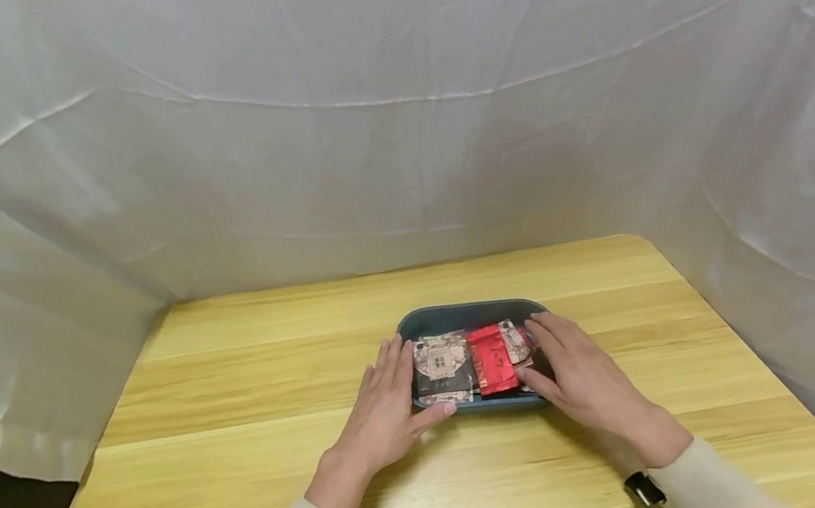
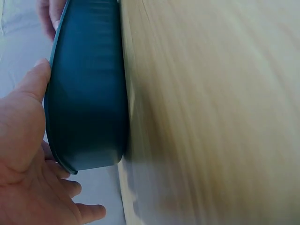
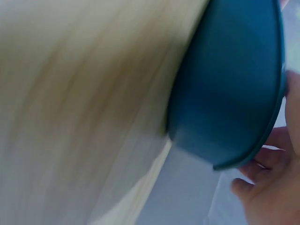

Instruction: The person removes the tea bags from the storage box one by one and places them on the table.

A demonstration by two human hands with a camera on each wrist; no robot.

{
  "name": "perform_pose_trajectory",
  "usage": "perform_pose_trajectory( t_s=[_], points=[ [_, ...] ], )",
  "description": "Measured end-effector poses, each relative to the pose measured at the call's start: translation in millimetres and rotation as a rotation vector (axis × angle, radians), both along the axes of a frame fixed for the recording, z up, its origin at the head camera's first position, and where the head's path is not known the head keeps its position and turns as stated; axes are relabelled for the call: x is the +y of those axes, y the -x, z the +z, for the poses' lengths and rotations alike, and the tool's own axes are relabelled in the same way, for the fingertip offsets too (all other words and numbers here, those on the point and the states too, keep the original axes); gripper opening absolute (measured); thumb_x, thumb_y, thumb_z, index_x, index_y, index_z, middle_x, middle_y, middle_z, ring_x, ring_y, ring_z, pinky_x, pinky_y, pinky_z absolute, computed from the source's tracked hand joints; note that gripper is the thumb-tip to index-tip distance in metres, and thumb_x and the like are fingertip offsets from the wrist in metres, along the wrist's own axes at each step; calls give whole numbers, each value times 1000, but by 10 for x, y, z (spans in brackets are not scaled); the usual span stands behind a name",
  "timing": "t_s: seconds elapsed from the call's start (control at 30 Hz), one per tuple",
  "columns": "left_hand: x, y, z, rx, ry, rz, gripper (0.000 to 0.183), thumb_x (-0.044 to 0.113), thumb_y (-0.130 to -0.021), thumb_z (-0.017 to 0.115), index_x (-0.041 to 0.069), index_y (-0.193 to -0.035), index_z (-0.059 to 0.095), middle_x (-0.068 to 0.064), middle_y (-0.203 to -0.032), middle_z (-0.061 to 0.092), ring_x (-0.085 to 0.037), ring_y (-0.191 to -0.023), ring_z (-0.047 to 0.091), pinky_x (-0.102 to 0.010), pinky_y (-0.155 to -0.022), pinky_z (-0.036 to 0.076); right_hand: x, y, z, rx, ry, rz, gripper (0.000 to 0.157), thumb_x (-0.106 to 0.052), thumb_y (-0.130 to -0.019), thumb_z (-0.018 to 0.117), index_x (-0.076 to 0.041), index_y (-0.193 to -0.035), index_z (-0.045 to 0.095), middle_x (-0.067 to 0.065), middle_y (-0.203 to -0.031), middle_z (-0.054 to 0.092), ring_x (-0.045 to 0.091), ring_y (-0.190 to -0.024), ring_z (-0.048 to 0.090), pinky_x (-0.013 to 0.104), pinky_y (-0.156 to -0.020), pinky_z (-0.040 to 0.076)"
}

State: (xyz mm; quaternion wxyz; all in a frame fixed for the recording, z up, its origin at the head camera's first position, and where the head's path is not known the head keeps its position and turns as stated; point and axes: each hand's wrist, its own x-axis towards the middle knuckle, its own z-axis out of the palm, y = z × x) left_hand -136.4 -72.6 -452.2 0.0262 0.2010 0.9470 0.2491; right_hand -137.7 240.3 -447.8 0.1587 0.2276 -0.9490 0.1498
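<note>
The left hand [image 1: 386, 411] and right hand [image 1: 586, 374] rest relaxed, nearly straight fingers against opposite ends of the dark bin [image 1: 471, 315] on the table [image 1: 243, 398], probably to steady it and the packets [image 1: 444, 365] inside.

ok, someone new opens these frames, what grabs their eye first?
Probably the bright red packet near the middle of the dark tray, with a black patterned packet lying left of it. Next, the two hands flanking the tray on the wooden table: left hand at its left end, right hand at its right.
</note>
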Motion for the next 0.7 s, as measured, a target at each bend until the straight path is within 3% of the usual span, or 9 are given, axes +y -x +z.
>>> perform_pose_trajectory(
  t_s=[0.13, 0.27, 0.7],
  points=[
    [7, -19, 9, -11, 8, 16, 112, 75, -94, 58, 3, -169, 14, -16, -177, 2, -36, -164, 5, -60, -129, 16, 69, 38, -14, -150, -91, -72, 96, -57, -101, 63, 15, -157, 33, 35, -164, 32, 51, -151, 35, 61, -123, 34],
    [21, -22, 15, -6, 14, 28, 111, 74, -95, 58, 2, -168, 15, -19, -176, 4, -38, -164, 7, -61, -129, 17, 87, 88, -9, -230, -111, -94, 105, -67, -102, 53, 16, -159, 25, 36, -168, 22, 52, -154, 29, 61, -125, 30],
    [11, 37, 15, 15, 50, 79, 111, 76, -96, 53, 0, -167, 17, -19, -176, 3, -43, -162, 11, -66, -126, 21, 110, 331, 45, -381, -59, -39, 120, -79, -94, 55, 11, -163, 16, 30, -173, 8, 50, -158, 20, 61, -126, 28]
  ],
)
